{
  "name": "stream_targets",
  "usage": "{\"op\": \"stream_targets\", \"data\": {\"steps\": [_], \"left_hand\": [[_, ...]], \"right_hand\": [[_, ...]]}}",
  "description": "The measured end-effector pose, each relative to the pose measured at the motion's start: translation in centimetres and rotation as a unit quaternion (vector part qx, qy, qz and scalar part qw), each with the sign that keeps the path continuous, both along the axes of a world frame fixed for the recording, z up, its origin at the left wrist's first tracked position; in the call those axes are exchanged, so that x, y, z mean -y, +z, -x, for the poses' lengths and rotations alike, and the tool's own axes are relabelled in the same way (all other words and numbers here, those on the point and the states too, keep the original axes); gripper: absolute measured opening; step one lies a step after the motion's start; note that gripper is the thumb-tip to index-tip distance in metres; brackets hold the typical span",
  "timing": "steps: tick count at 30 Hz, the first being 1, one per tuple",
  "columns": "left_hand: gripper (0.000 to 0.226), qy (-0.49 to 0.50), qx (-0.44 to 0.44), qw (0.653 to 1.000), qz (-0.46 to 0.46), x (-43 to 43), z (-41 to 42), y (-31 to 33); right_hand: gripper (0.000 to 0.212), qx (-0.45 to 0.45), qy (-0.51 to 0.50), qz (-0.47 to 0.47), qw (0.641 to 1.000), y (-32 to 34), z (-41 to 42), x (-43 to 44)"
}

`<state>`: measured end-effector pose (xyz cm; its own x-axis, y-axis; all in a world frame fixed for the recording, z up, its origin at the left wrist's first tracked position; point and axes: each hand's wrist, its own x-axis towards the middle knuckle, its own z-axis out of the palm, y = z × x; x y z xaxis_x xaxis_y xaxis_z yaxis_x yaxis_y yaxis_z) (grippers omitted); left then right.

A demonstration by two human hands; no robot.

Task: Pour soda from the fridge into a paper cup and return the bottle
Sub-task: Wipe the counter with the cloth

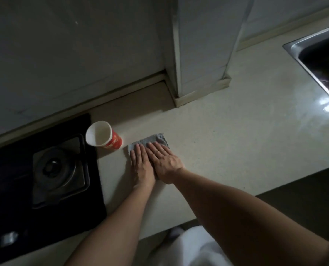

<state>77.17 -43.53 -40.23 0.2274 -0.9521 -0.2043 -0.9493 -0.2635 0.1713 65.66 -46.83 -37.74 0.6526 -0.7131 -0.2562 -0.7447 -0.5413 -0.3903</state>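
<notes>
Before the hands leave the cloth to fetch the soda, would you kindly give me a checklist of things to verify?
1. Paper cup upright on the counter: ok.
2. Cup ready for filling, no drink seen inside: ok.
3. Hands free: not ok; left hand and right hand press flat on the grey cloth.
4. Cup clear of the stove: cannot tell; it stands right at the stove's edge.
5. Soda bottle located: cannot tell; none in view.

Both flat hands, left hand (pixel 141 166) and right hand (pixel 164 162), on grey cloth (pixel 150 141) beside upright paper cup (pixel 104 137).
</notes>
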Motion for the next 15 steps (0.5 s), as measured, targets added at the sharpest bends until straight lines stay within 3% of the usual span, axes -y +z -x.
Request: {"op": "stream_targets", "data": {"steps": [2,6,15], "left_hand": [[0.072,0.015,0.000,1.000,-0.009,2.0,2.1,-0.5],[0.062,0.011,0.023,0.999,0.033,5.6,6.4,-1.3],[0.053,-0.045,0.010,0.999,0.025,10.5,15.9,-0.9]], "right_hand": [[0.078,0.012,-0.013,-0.002,1.000,-0.3,2.0,1.9],[0.062,0.007,-0.031,0.010,0.999,-1.2,6.2,5.1],[0.068,-0.018,-0.084,0.001,0.996,-1.3,15.6,8.6]]}}
